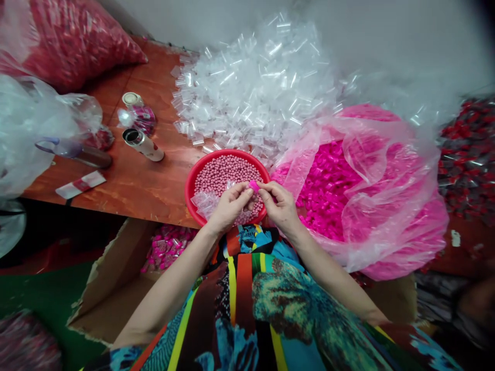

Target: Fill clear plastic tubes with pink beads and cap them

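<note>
My left hand [229, 207] and my right hand [280, 206] meet over the near rim of a red bowl [192, 178] filled with small pale pink balls [226, 172]. Both hands pinch a small bright pink piece [254, 186] between their fingertips. A few small clear plastic bags [204, 202] hang from under my left hand. Just right of my right hand lies a big clear bag [386, 201] full of bright pink pieces.
A heap of small clear bags [255, 87] lies behind the bowl on the wooden table [143, 180]. Two small bottles [142, 143], a tool with a lilac handle [73, 151] and red-filled bags [73, 38] sit left. An open cardboard box [116, 288] holds filled packets [166, 247] below.
</note>
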A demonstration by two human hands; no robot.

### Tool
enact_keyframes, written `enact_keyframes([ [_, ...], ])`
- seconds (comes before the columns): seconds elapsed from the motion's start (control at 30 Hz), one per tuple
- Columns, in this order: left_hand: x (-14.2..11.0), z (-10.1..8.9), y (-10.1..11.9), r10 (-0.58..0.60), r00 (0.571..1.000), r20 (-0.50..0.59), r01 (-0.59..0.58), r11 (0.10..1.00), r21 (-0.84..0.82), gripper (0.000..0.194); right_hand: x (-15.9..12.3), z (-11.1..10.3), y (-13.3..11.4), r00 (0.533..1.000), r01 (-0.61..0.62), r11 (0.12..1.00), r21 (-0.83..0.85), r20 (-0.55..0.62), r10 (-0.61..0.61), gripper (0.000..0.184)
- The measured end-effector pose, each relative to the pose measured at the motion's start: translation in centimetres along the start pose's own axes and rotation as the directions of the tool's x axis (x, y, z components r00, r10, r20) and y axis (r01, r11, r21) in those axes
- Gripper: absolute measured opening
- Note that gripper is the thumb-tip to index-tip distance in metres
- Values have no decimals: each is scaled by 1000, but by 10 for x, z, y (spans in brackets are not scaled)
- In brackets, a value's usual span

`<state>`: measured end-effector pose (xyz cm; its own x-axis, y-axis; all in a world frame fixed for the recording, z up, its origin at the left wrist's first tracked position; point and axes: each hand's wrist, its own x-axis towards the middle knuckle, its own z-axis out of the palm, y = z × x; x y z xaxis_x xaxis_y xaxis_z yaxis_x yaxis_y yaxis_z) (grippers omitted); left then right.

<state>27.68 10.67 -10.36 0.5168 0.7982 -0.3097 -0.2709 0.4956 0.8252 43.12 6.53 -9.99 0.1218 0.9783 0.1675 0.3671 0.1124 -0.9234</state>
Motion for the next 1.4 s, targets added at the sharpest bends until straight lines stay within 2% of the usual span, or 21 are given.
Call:
enact_keyframes([
  [0.1, -2, -3, -2, -47, 999, -23, 47, 999, 3, 33, 1, -9, 0, 995, -9, 1000, 7, 100, 8, 19],
  [0.17, -4, -4, -4, -93, 996, -13, 92, 996, -11, 35, 3, -11, 3, 993, -48, 999, 27, 107, 45, 22],
  [0.27, -7, -1, -4, -160, 986, 48, 159, 987, 23, 40, 9, -2, 11, 977, -207, 962, 178, -12, 212, 46],
  [0.33, -10, 4, -3, -197, 975, 98, 192, 980, 57, 43, 15, 10, 16, 936, -327, 868, 373, -2, 353, 61],
  [0.4, -11, 7, -3, -210, 970, 124, 201, 976, 80, 45, 21, 21, 20, 899, -419, 735, 533, 129, 419, 73],
  [0.5, -11, 7, 1, -225, 965, 134, 205, 968, 146, 44, 24, 29, 20, 848, -529, 583, 616, 348, 400, 79],
  [0.57, -12, 5, 5, -238, 961, 139, 206, 955, 214, 40, 22, 28, 17, 811, -581, 569, 582, 470, 347, 79],
  [0.6, -13, 4, 8, -236, 961, 146, 194, 948, 250, 37, 20, 27, 16, 795, -591, 596, 543, 516, 319, 79],
  [0.67, -14, 3, 12, -198, 968, 155, 142, 940, 312, 31, 18, 25, 16, 794, -552, 713, 433, 534, 290, 77],
  [0.73, -15, 3, 10, -145, 980, 136, 91, 936, 341, 27, 18, 27, 19, 843, -471, 813, 341, 445, 302, 76],
  [0.8, -15, 1, 2, -136, 988, 76, 109, 951, 288, 27, 19, 35, 25, 879, -466, 809, 358, 288, 380, 81],
  [0.9, -14, -6, -16, -239, 971, -22, 240, 970, 45, 34, 17, 46, 34, 828, -520, 703, 485, 83, 555, 94],
  [0.93, -14, -11, -22, -283, 957, -59, 280, 959, -43, 35, 15, 48, 36, 825, -518, 718, 465, 51, 562, 91],
  [0.97, -14, -16, -27, -318, 943, -98, 306, 945, -118, 35, 11, 49, 37, 851, -496, 771, 400, 47, 523, 83],
  [1.03, -14, -26, -35, -356, 919, -167, 320, 924, -209, 32, 1, 48, 36, 930, -356, 921, 159, 157, 333, 69],
  [1.07, -14, -30, -38, -364, 912, -188, 320, 920, -228, 30, -4, 47, 35, 940, -244, 970, 17, 250, 232, 72],
  [1.1, -15, -33, -40, -365, 909, -200, 317, 919, -235, 29, -8, 47, 34, 929, -129, 985, -116, 332, 161, 79],
  [1.13, -16, -36, -42, -362, 908, -210, 313, 920, -236, 28, -12, 48, 33, 914, -34, 972, -234, 387, 125, 82],
  [1.2, -19, -39, -45, -362, 908, -212, 313, 921, -233, 29, -17, 54, 33, 898, 76, 917, -391, 426, 107, 77],
  [1.3, -23, -44, -46, -336, 925, -175, 300, 932, -203, 27, -17, 64, 35, 896, 158, 893, -421, 441, 50, 62],
  [1.4, -28, -50, -42, -261, 949, -177, 238, 960, -145, 27, -15, 73, 33, 889, 250, 849, -466, 459, -10, 49],
])
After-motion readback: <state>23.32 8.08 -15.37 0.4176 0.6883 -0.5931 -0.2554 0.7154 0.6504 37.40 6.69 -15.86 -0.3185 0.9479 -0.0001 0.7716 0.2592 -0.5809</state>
